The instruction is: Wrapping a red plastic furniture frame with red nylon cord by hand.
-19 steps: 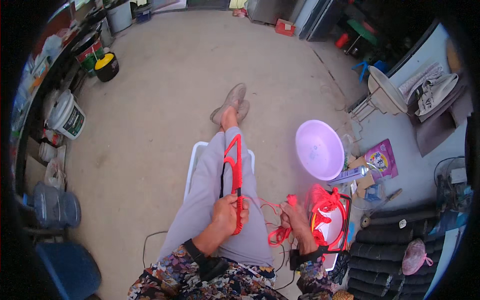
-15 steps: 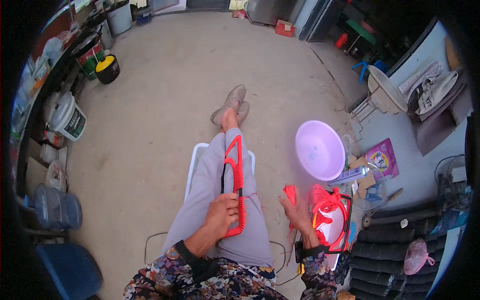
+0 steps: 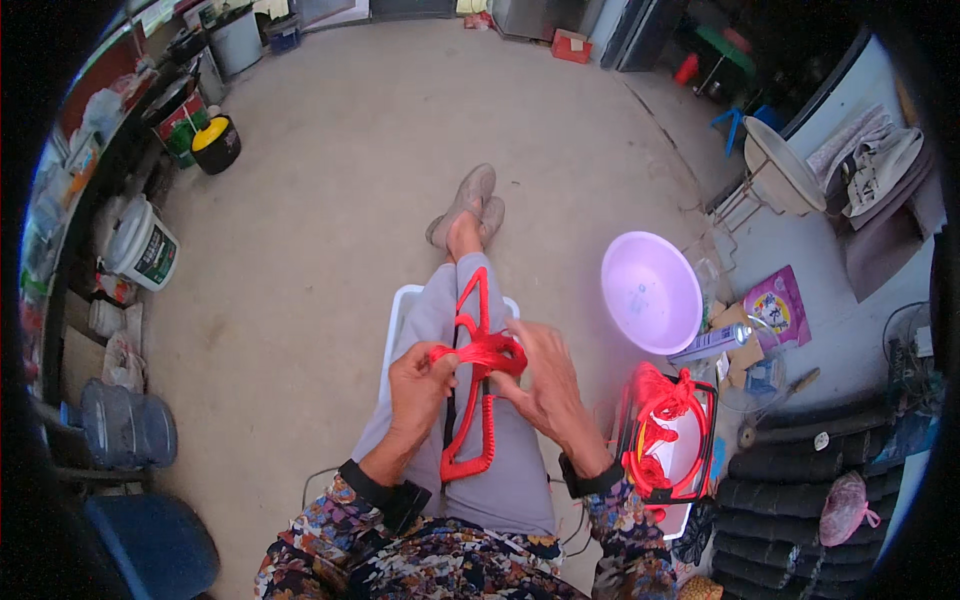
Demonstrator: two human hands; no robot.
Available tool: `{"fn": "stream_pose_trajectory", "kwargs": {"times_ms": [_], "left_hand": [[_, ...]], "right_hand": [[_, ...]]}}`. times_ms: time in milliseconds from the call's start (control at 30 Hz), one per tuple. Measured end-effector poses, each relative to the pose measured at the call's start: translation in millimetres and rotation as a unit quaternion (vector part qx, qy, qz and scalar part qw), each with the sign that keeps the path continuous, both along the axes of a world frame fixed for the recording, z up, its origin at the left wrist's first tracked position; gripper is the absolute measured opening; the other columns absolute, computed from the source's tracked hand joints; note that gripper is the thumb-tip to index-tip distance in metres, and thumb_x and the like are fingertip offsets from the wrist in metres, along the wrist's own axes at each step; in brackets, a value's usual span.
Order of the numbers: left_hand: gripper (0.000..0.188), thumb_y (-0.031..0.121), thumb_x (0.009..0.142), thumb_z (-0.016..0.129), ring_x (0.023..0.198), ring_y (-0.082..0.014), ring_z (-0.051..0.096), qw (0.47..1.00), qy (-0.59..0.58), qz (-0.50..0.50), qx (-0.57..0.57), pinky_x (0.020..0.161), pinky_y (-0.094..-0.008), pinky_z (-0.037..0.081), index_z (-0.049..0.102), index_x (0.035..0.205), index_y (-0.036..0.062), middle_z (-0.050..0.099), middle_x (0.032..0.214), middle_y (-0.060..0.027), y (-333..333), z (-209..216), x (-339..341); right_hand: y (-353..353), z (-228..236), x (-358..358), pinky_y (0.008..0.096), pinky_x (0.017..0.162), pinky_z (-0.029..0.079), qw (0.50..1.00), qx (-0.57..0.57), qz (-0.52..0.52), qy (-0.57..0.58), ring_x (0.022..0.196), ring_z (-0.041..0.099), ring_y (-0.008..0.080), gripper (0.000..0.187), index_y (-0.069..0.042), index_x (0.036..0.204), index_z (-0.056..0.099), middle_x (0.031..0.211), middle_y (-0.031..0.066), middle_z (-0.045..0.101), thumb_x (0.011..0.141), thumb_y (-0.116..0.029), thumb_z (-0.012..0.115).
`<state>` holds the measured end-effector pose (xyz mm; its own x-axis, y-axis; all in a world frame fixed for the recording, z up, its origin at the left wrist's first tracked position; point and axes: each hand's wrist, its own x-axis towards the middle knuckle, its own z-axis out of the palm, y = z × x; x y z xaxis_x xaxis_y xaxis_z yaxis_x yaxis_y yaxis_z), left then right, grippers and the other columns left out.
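Note:
A hank of red cord (image 3: 485, 353) stretches between my two hands above my lap. My left hand (image 3: 415, 392) pinches its gathered left end between thumb and fingers. My right hand (image 3: 550, 385) is closed loosely round the looped right end, thumb below and fingers above. Beneath the hank, a long narrow frame (image 3: 468, 450) wrapped in red cord, with black parts showing, lies along my grey trousers (image 3: 515, 470). The hank hides the frame's middle. At my right stands a black-edged basket (image 3: 627, 425) holding more red cord (image 3: 660, 395).
Beyond the basket are a purple basin (image 3: 650, 293), a spray can (image 3: 710, 343) and a purple bag (image 3: 778, 308). Dark rolled padding (image 3: 770, 500) lies at the right. On the left stand a white bucket (image 3: 145, 245), a water jug (image 3: 125, 425) and a blue stool (image 3: 150, 540).
My right hand has come from beside the basket to my lap with the red cord. My left hand has let go of the wrapped frame and taken the hank's left end.

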<state>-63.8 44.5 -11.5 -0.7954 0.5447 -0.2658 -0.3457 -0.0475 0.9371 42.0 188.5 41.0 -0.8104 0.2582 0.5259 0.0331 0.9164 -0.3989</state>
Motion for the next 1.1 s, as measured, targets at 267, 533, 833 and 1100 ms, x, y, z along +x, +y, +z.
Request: {"fn": "stream_pose_trajectory", "kwargs": {"times_ms": [267,533,833,1100], "left_hand": [[0.016,0.006,0.083,0.063,0.043,-0.0139,0.056,0.992,-0.119,-0.047,-0.003,0.034,-0.0234,0.042,0.051,0.089,-0.0003,0.060,0.067,-0.0082,-9,-9,42],[0.017,0.004,0.080,0.065,0.037,-0.0097,0.047,0.986,-0.161,-0.022,-0.045,0.030,-0.0221,0.032,0.049,0.084,0.0009,0.057,0.062,-0.0063,-12,2,48],[0.016,0.006,0.078,0.068,0.036,-0.0096,0.045,0.980,-0.176,-0.053,-0.083,0.029,-0.0227,0.030,0.053,0.074,0.0030,0.056,0.057,-0.0049,-17,7,43],[0.011,0.003,0.079,0.063,0.035,-0.0101,0.044,0.951,-0.290,-0.057,-0.089,0.028,-0.0233,0.027,0.053,0.076,0.0034,0.054,0.057,-0.0055,-22,-1,57]], "right_hand": [[-34,-59,36,0.0304,0.068,0.048,0.902,-0.423,-0.052,-0.062,0.073,0.060,0.0190,0.010,-0.001,0.093,0.057,0.081,0.0121,0.061,0.083,-0.003,0.057],[-38,-59,50,0.0199,0.062,0.043,0.742,-0.652,0.033,-0.152,0.069,0.051,0.0041,0.016,-0.002,0.099,0.061,0.079,0.0009,0.060,0.084,-0.003,0.059],[-43,-62,62,0.0212,0.063,0.041,0.891,-0.444,0.051,-0.084,0.074,0.051,0.0078,0.026,-0.005,0.107,0.065,0.086,0.0004,0.055,0.081,-0.003,0.065],[-42,-65,61,0.0300,0.066,0.046,0.945,-0.307,0.100,-0.058,0.076,0.057,0.0229,0.031,-0.005,0.110,0.060,0.085,0.0102,0.055,0.079,-0.002,0.062]]}}
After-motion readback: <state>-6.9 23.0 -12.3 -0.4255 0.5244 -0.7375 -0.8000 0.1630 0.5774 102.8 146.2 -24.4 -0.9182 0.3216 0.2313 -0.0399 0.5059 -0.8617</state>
